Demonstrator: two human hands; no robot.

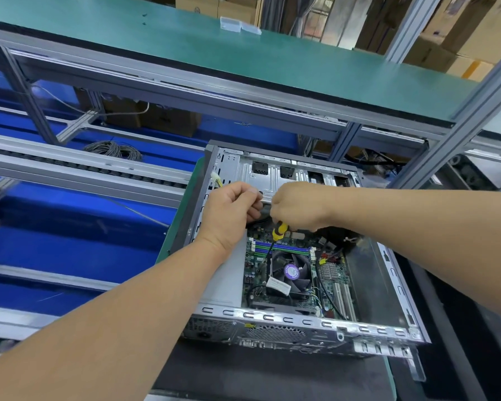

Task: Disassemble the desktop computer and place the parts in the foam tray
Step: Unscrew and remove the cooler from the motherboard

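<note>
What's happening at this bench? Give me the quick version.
A person is working inside an open desktop computer case on the bench. Both hands meet over the upper part of the motherboard: the left hand pinches a small part, while the right hand holds a yellow-handled screwdriver. The CPU fan is still mounted. No foam tray is in view.

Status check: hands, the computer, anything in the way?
Left hand pinching a small part; right hand gripping yellow screwdriver. Computer case open, fan still mounted. Black cables crowd right side.
</note>
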